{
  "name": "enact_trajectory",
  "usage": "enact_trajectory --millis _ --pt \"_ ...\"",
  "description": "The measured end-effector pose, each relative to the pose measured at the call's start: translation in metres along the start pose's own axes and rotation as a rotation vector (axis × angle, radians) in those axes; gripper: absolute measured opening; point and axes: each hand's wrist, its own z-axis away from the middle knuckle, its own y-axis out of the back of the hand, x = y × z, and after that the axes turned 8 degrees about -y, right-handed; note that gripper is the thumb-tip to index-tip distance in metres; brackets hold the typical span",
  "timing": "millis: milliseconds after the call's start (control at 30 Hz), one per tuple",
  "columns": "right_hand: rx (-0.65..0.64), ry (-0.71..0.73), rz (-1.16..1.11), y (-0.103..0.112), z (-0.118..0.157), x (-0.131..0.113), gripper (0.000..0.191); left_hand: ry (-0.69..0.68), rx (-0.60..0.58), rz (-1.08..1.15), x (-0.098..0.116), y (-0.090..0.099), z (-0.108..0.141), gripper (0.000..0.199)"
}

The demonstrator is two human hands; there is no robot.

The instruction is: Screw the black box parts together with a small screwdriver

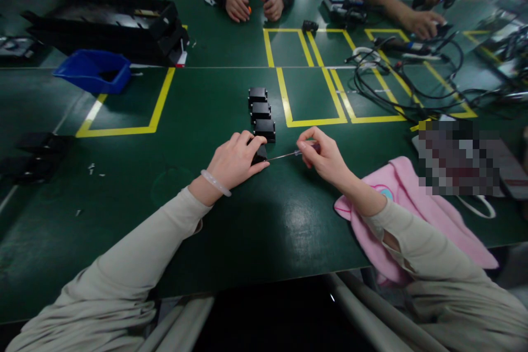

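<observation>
My left hand (235,158) is closed around a small black box-shaped part (259,154) on the green table, partly hidden by the fingers. In my right hand (324,154) is a screwdriver (297,152), gripped by its handle between thumb and fingers. Its thin shaft points left, and the tip reaches the right side of the held part; whether it sits in a screw is too small to tell. Three similar black parts (264,130) stand in a column just beyond my left hand, with small bright screws at their sides.
A pink cloth (408,209) lies under my right forearm. Loose screws (91,168) are scattered at left. A blue bin (97,70) and stacked black trays (160,27) stand far left. Cables (371,85) sprawl at right. Across the table are co-workers' hands (238,6).
</observation>
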Motion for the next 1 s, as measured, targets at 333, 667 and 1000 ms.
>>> enact_trajectory --millis 333,667,1000 --pt "0.017 -0.003 -0.001 -0.0003 -0.0004 0.0006 0.026 0.000 0.007 0.000 -0.0011 0.0003 0.0005 0.052" --pt "0.030 0.031 0.010 -0.0005 -0.0005 -0.0012 0.022 0.002 -0.002 0.000 -0.0010 0.0005 0.0009 0.051" --pt "0.041 0.040 0.032 -0.0001 0.0004 -0.0027 0.019 -0.003 0.010 0.005 -0.0014 0.0000 0.0007 0.050"
